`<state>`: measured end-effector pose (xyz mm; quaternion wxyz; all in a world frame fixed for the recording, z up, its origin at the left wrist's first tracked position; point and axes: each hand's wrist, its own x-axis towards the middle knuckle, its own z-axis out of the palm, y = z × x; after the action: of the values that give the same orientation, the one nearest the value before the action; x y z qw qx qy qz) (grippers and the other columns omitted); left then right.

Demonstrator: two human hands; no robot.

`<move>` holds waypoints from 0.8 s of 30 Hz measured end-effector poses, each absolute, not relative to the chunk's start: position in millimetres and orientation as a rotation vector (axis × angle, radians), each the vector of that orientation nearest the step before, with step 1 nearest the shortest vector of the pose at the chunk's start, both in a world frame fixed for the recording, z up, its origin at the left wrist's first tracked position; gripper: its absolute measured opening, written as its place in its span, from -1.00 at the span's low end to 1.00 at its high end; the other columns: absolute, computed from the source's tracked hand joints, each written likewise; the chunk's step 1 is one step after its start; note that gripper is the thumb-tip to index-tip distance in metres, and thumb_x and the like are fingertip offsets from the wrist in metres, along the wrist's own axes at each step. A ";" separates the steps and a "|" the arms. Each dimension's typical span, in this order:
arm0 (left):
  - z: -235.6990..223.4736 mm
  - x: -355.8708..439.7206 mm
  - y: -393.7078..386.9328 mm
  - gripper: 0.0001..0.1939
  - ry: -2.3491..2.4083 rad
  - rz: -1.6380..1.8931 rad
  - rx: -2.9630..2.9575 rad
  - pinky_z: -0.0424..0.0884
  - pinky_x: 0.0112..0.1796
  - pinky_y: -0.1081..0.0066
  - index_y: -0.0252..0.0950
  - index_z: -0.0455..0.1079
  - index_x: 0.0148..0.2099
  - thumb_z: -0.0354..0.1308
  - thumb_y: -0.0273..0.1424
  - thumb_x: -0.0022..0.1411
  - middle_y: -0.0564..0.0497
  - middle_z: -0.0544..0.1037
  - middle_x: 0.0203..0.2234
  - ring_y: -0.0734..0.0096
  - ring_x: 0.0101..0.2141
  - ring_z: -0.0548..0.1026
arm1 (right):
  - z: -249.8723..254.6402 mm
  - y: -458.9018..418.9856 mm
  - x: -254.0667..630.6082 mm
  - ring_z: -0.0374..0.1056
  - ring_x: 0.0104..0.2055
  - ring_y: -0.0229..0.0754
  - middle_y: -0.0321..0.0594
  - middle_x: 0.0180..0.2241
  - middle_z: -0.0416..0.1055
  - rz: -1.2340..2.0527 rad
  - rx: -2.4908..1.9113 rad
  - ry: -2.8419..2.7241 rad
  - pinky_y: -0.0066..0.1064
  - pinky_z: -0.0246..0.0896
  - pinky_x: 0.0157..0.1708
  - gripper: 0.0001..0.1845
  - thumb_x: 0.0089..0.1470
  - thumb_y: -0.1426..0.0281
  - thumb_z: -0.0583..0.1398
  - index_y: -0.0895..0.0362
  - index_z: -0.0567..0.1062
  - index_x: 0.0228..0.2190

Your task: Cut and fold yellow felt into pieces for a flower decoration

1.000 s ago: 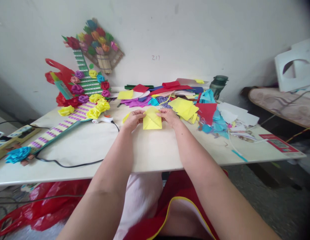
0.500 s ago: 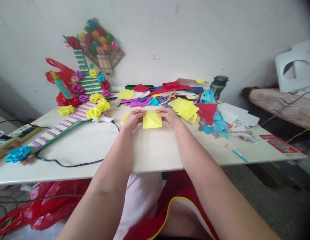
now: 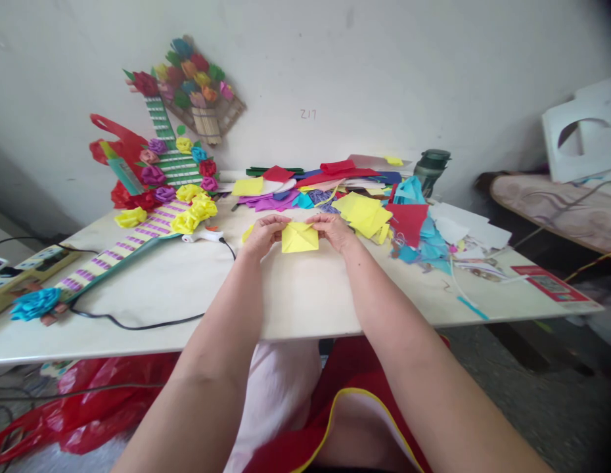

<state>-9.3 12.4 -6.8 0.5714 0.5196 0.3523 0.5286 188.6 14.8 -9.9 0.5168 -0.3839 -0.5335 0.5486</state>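
A small square of yellow paper (image 3: 300, 239) with creases and a folded upper edge is held over the middle of the white table (image 3: 310, 299). My left hand (image 3: 264, 235) pinches its upper left corner between thumb and fingers. On the other side my right hand (image 3: 334, 231) is closed on the upper right corner. The paper's lower edge hangs free between the hands. Just left of my left hand a bit of another yellow piece (image 3: 247, 232) peeks out. Behind my right hand lies a stack of yellow paper sheets (image 3: 363, 213).
A white glue gun (image 3: 203, 235) with a black cord lies left of my hands. Beyond it stand a flower-covered guitar-shaped craft (image 3: 175, 167) and a glue bottle (image 3: 125, 175). Coloured paper scraps (image 3: 428, 243) spread to the right, near a dark green bottle (image 3: 431, 172).
Both hands stay in nearly the same place. The upper edge of the yellow paper has shifted slightly, with its top flap looking more folded over.
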 end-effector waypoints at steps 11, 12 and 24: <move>-10.2 -10.4 15.8 -0.76 0.811 1.216 1.241 0.29 -0.51 0.49 -0.34 0.49 -0.40 0.30 -0.35 -0.21 0.04 0.49 -0.59 0.49 -0.56 0.42 | -9.5 12.0 190.5 0.37 -0.48 -0.22 -0.24 -0.52 0.49 1.311 -0.893 -1.324 -0.42 0.26 -0.48 -0.81 -0.16 0.27 0.24 0.16 0.55 -0.54; -10.0 -10.0 15.4 -0.76 0.824 1.214 1.249 0.28 -0.51 0.50 -0.34 0.49 -0.40 0.32 -0.36 -0.22 0.05 0.49 -0.59 0.51 -0.57 0.41 | -10.0 12.4 190.0 0.36 -0.48 -0.23 -0.25 -0.52 0.49 1.298 -0.906 -1.335 -0.43 0.26 -0.48 -0.80 -0.18 0.26 0.28 0.15 0.54 -0.55; -9.7 -9.6 12.9 -0.61 0.873 1.246 1.437 0.20 -0.51 0.51 -0.32 0.49 -0.19 0.29 -0.40 -0.17 0.20 0.27 -0.69 0.59 -0.62 0.24 | -11.2 13.0 186.6 0.36 -0.48 -0.27 -0.31 -0.54 0.48 1.219 -0.974 -1.353 -0.48 0.24 -0.51 -0.79 -0.30 0.42 0.35 0.15 0.51 -0.48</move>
<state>-9.6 12.9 -9.7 0.5007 0.5943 0.3610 0.5155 186.6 13.0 -11.2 0.5125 -0.4051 -0.5625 0.5068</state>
